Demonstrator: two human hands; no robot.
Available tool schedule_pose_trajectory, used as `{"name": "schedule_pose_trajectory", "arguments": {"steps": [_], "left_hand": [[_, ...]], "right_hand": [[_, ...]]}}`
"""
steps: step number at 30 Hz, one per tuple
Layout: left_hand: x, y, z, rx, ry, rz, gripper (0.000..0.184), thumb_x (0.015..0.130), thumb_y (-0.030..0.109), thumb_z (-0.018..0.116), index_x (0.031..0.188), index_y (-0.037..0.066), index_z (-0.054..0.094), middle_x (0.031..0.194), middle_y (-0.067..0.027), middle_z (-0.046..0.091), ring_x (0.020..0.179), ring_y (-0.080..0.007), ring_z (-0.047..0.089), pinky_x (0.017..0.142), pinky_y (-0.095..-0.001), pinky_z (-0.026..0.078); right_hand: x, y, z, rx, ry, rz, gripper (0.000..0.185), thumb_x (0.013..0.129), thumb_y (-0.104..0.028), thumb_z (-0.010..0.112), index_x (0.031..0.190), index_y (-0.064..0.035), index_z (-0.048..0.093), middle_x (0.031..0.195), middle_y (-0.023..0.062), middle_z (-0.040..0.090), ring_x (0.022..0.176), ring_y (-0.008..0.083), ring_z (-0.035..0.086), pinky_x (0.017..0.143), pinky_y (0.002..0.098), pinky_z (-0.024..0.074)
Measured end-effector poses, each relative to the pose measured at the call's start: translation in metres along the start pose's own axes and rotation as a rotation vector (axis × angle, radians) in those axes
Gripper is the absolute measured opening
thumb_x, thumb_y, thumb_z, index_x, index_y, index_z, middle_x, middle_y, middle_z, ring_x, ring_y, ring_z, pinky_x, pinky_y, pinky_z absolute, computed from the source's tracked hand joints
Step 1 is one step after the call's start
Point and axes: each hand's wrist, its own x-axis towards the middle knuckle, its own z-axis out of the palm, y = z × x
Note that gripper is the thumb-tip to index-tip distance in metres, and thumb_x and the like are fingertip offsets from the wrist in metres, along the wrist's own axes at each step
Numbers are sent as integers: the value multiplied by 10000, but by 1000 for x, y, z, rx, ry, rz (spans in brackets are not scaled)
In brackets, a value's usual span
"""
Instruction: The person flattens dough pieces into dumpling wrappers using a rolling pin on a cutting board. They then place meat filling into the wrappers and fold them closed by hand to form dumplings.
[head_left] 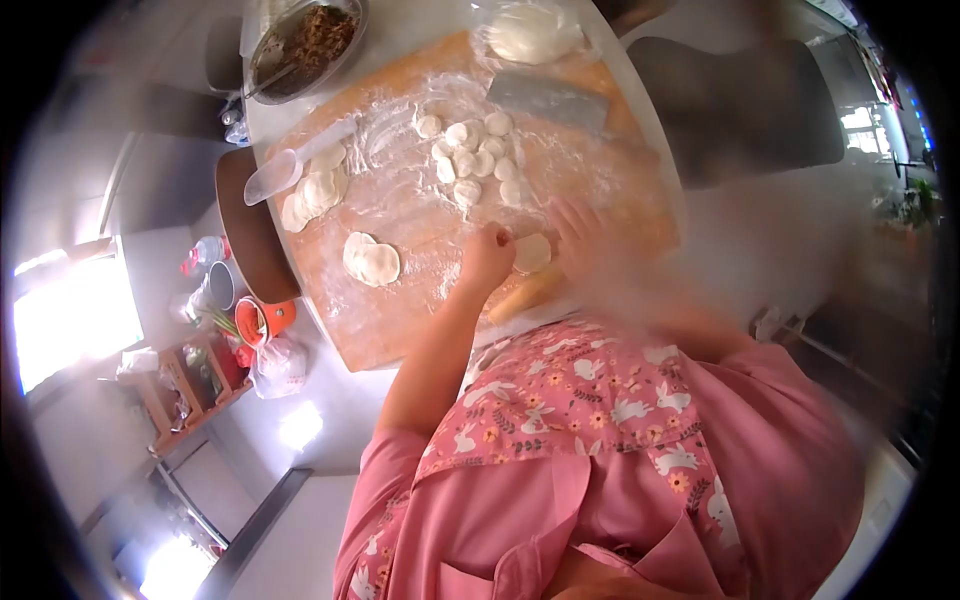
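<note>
My left hand [487,255] is closed, its curled fingers pinching the left edge of a flat dough round [532,254] on the floured wooden board [340,325]. To the right of that round, my right hand [582,232] is open over the board, its fingers stretched out and somewhat blurred. A wooden rolling pin [526,297] lies just below the round, near the board's front edge. Beyond my hands sits a cluster of small dough pieces [466,150]. Flat rounds lie in a stack [371,261] and an overlapping pile [318,194] to the left.
A bowl of brown filling [318,50] stands at the back left. A clear-handled scraper [273,177] overhangs the left edge. A grey blade [548,99] and bagged dough [530,32] are at the back right. Stools [250,230] flank the table, with an orange bucket [264,318] below left.
</note>
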Motion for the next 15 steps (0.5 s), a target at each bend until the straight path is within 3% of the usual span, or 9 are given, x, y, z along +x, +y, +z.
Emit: {"name": "schedule_pose_trajectory", "arguments": {"steps": [2, 3, 5, 9, 11, 15], "left_hand": [[-16, 14, -7, -70, -111, -253, 191, 821, 191, 557, 916, 46, 636, 893, -221, 649, 880, -385, 619, 749, -464, 484], [-19, 21, -8, -69, -116, -257, 191, 821, 191, 557, 916, 46, 636, 893, -221, 649, 880, -385, 619, 749, -464, 484], [-12, 35, -4, 40, 113, -47, 177, 818, 178, 564, 882, 31, 637, 863, -223, 647, 837, -395, 619, 723, -461, 482], [11, 8, -5, 204, -42, 43, 210, 804, 198, 585, 928, 33, 629, 884, -210, 648, 857, -394, 619, 725, -461, 479], [-4, 17, -17, 79, -8, -112, 220, 809, 213, 569, 928, 39, 634, 901, -213, 652, 890, -387, 624, 733, -463, 489], [-23, 18, -16, -246, -50, -215, 211, 831, 213, 530, 894, 41, 635, 871, -226, 651, 872, -397, 620, 734, -464, 492]], "right_hand": [[2, -7, 1, -5, -52, 40, 534, 829, -161, 507, 1332, -5, 418, 1421, 155, 374, 1310, 317, 348, 1055, 455, 291], [20, -11, 9, -1, -56, 43, 534, 829, -161, 507, 1332, -5, 418, 1421, 155, 374, 1310, 317, 348, 1055, 455, 291], [65, -8, 27, 75, 127, 128, 513, 827, -173, 518, 1306, -3, 449, 1390, 141, 414, 1296, 299, 374, 1037, 434, 321], [54, -5, 39, 59, 233, 116, 512, 836, -187, 519, 1308, -5, 444, 1377, 146, 426, 1275, 304, 396, 1017, 442, 340], [-5, 0, 31, -41, 73, -113, 488, 855, -198, 506, 1304, -14, 448, 1371, 163, 425, 1247, 328, 416, 1002, 456, 347], [8, -12, 14, 51, 47, -22, 499, 863, -212, 512, 1316, -17, 431, 1372, 173, 420, 1230, 349, 420, 1003, 468, 341]]}}
